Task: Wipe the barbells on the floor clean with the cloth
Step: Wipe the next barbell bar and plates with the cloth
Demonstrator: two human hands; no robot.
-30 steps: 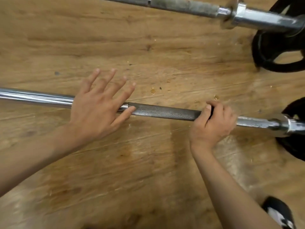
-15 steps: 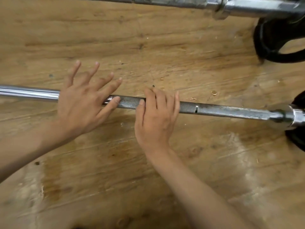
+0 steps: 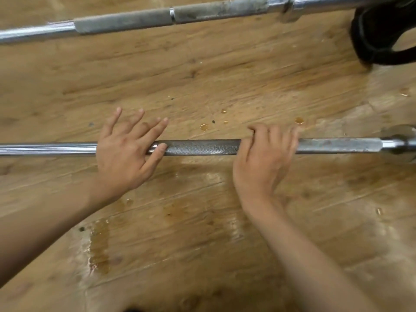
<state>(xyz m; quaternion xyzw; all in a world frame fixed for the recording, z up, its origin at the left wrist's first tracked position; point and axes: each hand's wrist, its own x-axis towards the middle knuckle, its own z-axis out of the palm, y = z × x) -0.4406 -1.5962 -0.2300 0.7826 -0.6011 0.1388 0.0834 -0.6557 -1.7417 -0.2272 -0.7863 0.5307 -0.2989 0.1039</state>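
Observation:
The near barbell (image 3: 202, 147) lies left to right across the wooden floor, with a dark knurled stretch between my hands. My left hand (image 3: 128, 154) rests flat on the bar, fingers spread, thumb on the knurling. Further right, my right hand (image 3: 263, 154) has its fingers curled over the same bar. A thin dark sliver shows by its index finger; I cannot tell whether it is the cloth, and no cloth is plainly visible. A second barbell (image 3: 126, 21) lies along the top, away from both hands.
A black weight plate (image 3: 382, 41) sits on the far bar's end at top right. The near bar's collar (image 3: 400, 143) is at the right edge. Wet patches (image 3: 99, 248) and small droplets (image 3: 203, 127) mark the floor.
My right hand has slid right along the near bar, away from my left hand, and its fingers have curled over the bar. My left hand has stayed pressed on the bar.

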